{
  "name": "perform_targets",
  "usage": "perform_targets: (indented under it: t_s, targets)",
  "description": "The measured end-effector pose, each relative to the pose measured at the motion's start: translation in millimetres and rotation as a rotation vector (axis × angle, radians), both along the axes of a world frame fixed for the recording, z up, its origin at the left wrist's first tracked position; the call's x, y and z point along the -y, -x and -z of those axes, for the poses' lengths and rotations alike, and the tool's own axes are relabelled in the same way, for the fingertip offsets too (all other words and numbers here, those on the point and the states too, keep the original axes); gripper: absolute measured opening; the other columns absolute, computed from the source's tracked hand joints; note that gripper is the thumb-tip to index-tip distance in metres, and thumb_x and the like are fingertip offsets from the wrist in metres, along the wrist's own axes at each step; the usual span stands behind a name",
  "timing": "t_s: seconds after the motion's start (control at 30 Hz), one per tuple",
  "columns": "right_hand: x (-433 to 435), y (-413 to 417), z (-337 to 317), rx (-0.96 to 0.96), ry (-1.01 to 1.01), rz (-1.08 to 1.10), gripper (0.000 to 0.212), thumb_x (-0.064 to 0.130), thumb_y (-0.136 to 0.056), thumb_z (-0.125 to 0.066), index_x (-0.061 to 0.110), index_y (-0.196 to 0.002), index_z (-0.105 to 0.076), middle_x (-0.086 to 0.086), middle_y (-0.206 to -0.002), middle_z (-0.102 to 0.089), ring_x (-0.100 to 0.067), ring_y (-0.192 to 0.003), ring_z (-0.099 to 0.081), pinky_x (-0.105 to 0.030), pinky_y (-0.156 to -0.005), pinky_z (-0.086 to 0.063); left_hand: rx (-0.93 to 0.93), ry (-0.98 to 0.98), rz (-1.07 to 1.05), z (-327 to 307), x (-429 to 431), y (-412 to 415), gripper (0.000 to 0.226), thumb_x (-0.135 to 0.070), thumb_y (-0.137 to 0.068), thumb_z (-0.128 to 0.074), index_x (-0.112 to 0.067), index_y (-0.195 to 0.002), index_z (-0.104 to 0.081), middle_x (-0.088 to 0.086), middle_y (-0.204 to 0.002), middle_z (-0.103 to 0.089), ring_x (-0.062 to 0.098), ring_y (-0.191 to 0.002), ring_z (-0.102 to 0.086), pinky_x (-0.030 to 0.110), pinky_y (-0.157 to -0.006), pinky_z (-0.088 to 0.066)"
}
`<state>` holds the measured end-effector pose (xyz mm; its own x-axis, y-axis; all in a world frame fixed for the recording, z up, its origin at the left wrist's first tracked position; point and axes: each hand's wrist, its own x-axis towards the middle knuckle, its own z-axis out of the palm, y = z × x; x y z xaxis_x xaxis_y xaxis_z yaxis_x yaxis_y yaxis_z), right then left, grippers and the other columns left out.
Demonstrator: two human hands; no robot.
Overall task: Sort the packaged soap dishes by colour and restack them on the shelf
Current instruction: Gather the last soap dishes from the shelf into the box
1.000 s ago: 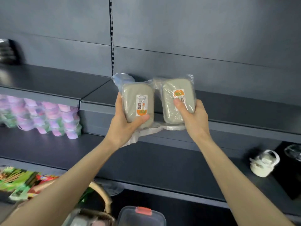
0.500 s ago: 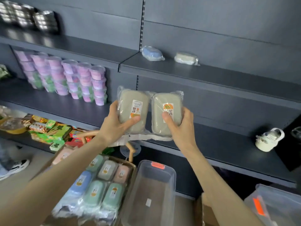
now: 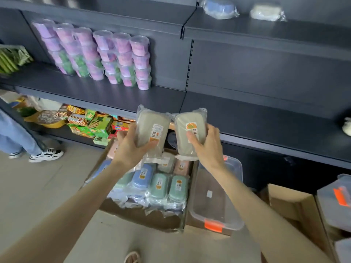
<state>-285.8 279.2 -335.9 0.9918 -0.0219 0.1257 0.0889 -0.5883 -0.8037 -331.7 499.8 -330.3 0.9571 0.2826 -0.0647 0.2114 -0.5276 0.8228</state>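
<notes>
Dark shelves [image 3: 266,118] stand behind, with a beige dish [image 3: 266,11] laid on the top one. Over the box [image 3: 144,219], the left packet [image 3: 152,128] is gripped upright by the left hand [image 3: 131,149] and the right packet [image 3: 190,130] by the right hand [image 3: 207,149], which is judged nearer that dish, up and rightward.

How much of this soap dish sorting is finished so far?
It looks barely started. Done: only a blue packaged dish and a cream dish lie on the top shelf. In hand: the left hand grips the left beige dish, and the right hand grips the right beige dish. Left: the cardboard box holds many blue, green, pink and grey packs to sort.
</notes>
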Motion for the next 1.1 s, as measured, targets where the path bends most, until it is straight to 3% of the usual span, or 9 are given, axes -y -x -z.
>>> perform_targets:
  t_s: [0.13,0.23,0.33,0.47,0.57,0.7,0.9,1.1]
  targets:
    - [-48,-10,41,-0.116,0.016,0.05,0.064,0.05,-0.085,-0.064,0.008,-0.13,-0.046,-0.008,-0.124,-0.046,-0.027,-0.115,-0.051,-0.043,-0.099,-0.042,-0.115,-0.01,0.033,34,-48,-17,0.075,-0.041,-0.077,-0.076,-0.015,-0.137,-0.04,0.009,-0.125,-0.037,0.028,-0.116,-0.041,0.036,-0.101,-0.039]
    - [-69,-18,71,-0.161,0.034,0.102,0.065,0.048,-0.085,-0.066,0.005,-0.13,-0.048,-0.012,-0.123,-0.049,-0.026,-0.115,-0.048,-0.045,-0.1,-0.042,-0.181,-0.005,0.088,65,-68,-35,0.073,-0.043,-0.078,-0.074,-0.012,-0.134,-0.041,0.009,-0.124,-0.041,0.028,-0.116,-0.045,0.039,-0.1,-0.041]
    - [-77,-25,102,-0.241,0.05,0.168,0.06,0.05,-0.085,-0.064,0.004,-0.124,-0.052,-0.012,-0.114,-0.054,-0.028,-0.105,-0.055,-0.046,-0.092,-0.048,-0.292,-0.031,0.147,96,-74,-55,0.081,-0.047,-0.079,-0.071,-0.012,-0.141,-0.033,0.012,-0.13,-0.04,0.033,-0.117,-0.047,0.042,-0.099,-0.042]
    - [-74,-32,133,-0.351,0.065,0.205,0.055,0.05,-0.088,-0.061,0.007,-0.121,-0.053,-0.007,-0.109,-0.058,-0.026,-0.1,-0.058,-0.034,-0.083,-0.046,-0.358,-0.128,0.183,131,-68,-80,0.087,-0.056,-0.08,-0.065,-0.015,-0.146,-0.027,0.014,-0.14,-0.037,0.037,-0.128,-0.038,0.047,-0.105,-0.035]
    - [-67,-43,155,-0.401,0.096,0.238,0.061,0.052,-0.087,-0.061,0.006,-0.126,-0.05,-0.011,-0.114,-0.06,-0.029,-0.105,-0.055,-0.042,-0.091,-0.046,-0.437,-0.204,0.228,157,-60,-101,0.088,-0.063,-0.081,-0.058,-0.016,-0.148,-0.024,0.012,-0.145,-0.036,0.038,-0.133,-0.031,0.048,-0.108,-0.029]
    - [-58,-67,185,-0.486,0.15,0.263,0.063,0.05,-0.088,-0.061,0.004,-0.128,-0.048,-0.014,-0.12,-0.057,-0.032,-0.113,-0.046,-0.043,-0.096,-0.04,-0.498,-0.17,0.253,190,-46,-133,0.084,-0.06,-0.082,-0.06,-0.014,-0.144,-0.028,0.014,-0.141,-0.04,0.034,-0.128,-0.039,0.043,-0.103,-0.035]
    - [-43,-100,237,-0.627,0.165,0.235,0.066,0.05,-0.088,-0.061,0.007,-0.134,-0.04,-0.013,-0.126,-0.054,-0.034,-0.118,-0.046,-0.041,-0.098,-0.038,-0.607,-0.165,0.231,238,-18,-167,0.08,-0.057,-0.082,-0.063,-0.012,-0.14,-0.03,0.015,-0.132,-0.048,0.036,-0.117,-0.051,0.047,-0.095,-0.046]
    - [-35,-123,282,-0.7,0.195,0.166,0.075,0.052,-0.089,-0.059,0.008,-0.142,-0.031,-0.015,-0.132,-0.05,-0.037,-0.122,-0.047,-0.045,-0.102,-0.038,-0.639,-0.196,0.238,281,-2,-185,0.066,-0.05,-0.084,-0.063,-0.011,-0.128,-0.031,0.017,-0.124,-0.051,0.036,-0.112,-0.051,0.046,-0.09,-0.045]
